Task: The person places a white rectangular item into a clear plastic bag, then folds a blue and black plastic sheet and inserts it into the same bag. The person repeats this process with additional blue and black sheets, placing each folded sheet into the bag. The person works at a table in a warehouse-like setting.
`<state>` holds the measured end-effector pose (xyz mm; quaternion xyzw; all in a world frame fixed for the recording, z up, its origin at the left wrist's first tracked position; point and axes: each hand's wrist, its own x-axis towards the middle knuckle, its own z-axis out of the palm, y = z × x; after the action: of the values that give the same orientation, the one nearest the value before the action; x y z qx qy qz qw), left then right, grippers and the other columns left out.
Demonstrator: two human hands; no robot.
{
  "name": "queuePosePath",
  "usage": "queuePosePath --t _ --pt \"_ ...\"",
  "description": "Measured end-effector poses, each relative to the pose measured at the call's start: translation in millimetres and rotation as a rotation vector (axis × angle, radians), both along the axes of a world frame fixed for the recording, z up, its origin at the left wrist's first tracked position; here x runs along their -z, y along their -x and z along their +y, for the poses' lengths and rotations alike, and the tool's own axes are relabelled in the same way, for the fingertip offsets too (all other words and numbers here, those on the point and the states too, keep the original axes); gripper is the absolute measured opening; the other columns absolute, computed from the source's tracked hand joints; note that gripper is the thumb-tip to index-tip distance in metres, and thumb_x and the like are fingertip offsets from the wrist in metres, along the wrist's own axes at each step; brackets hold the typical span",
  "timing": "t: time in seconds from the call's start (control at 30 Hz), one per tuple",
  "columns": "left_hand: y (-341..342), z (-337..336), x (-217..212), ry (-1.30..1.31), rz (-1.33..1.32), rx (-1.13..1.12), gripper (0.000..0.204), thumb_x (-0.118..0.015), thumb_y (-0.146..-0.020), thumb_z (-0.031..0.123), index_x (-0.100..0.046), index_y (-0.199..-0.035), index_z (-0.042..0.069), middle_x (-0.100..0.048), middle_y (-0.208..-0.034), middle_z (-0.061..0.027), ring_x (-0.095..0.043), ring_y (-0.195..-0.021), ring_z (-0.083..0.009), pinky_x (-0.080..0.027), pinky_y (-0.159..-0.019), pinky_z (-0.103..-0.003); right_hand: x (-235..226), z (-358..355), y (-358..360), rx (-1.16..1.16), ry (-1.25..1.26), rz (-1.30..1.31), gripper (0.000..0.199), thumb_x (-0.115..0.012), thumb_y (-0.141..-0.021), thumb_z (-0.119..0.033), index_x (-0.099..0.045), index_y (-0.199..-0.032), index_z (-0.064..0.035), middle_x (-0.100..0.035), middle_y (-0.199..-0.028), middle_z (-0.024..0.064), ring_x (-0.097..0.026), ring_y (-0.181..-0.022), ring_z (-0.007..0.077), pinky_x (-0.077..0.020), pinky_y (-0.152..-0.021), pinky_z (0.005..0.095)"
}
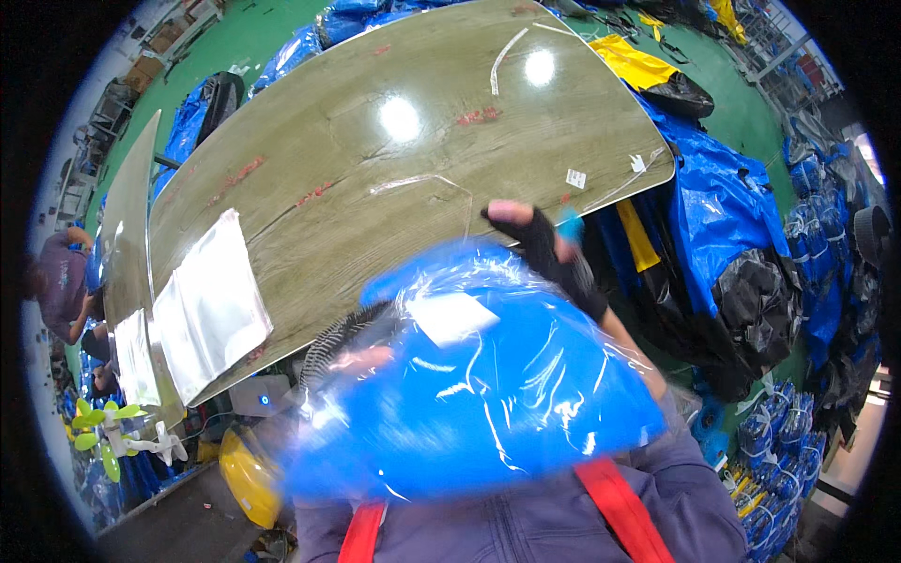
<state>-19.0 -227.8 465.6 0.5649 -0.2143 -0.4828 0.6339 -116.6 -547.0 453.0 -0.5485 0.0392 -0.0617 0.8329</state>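
A blue film-wrapped packet (511, 399) is seen before the dark jacket (469, 530), near the wood-patterned tabletop (328, 141). At its left side the left hand (352, 351) is half veiled; beyond it the right hand (544, 240) is raised. Either hand's finger grip cannot be told through the blur.

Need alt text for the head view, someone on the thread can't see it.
A blue bundle in clear plastic with a white label fills the foreground; the wearer's left hand is at its left side, the black-gloved right hand above its upper edge. Beyond lies a wood-grain tabletop with plastic sleeves on its left.
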Motion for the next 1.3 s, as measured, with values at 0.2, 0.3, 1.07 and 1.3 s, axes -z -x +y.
queuePosePath --t 0.2,0.3,1.07,1.3 --pt "-23 -49 -22 -0.137 -1.846 -0.074 0.071 -0.077 -0.073 0.035 -0.049 -0.134 0.012 -0.038 -0.142 -0.0161 -0.034 -0.133 -0.0381 -0.023 -0.110 -0.054 -15 -23 -50 -0.013 -0.094 0.087 0.059 -0.063 -0.087 -0.037 -0.041 -0.134 -0.0100 -0.052 -0.118 0.0066 -0.051 -0.108 0.0170 -0.0442 -0.094 0.0323" --pt "-28 -48 -6 0.007 -1.115 -0.757 0.072 -0.057 -0.090 0.034 -0.022 -0.148 0.009 -0.023 -0.152 -0.0172 -0.025 -0.139 -0.0314 -0.027 -0.110 -0.042 -15 -11 -43 0.125 0.088 -0.027 0.069 -0.070 -0.079 -0.036 -0.039 -0.135 -0.0112 -0.053 -0.120 0.0079 -0.051 -0.111 0.0188 -0.0418 -0.097 0.0350" --pt "7 -31 15 -0.164 -0.201 -0.277 0.047 -0.061 -0.091 0.029 -0.053 -0.127 -0.001 -0.061 -0.118 -0.0097 -0.056 -0.111 -0.0189 -0.042 -0.098 -0.034 -48 24 -58 -0.363 1.351 0.118 0.080 -0.072 -0.063 -0.063 -0.057 -0.119 -0.0077 -0.065 -0.104 0.0201 -0.064 -0.096 0.0357 -0.0506 -0.082 0.0425" --pt "-13 -24 26 0.127 -0.512 -0.177 0.033 -0.059 -0.081 0.004 -0.062 -0.114 0.001 -0.063 -0.101 -0.0134 -0.060 -0.097 -0.0233 -0.045 -0.088 -0.032 -46 18 -62 -0.413 1.257 0.130 0.077 -0.070 -0.066 -0.064 -0.059 -0.115 -0.0060 -0.066 -0.098 0.0210 -0.065 -0.092 0.0371 -0.0512 -0.079 0.0425"
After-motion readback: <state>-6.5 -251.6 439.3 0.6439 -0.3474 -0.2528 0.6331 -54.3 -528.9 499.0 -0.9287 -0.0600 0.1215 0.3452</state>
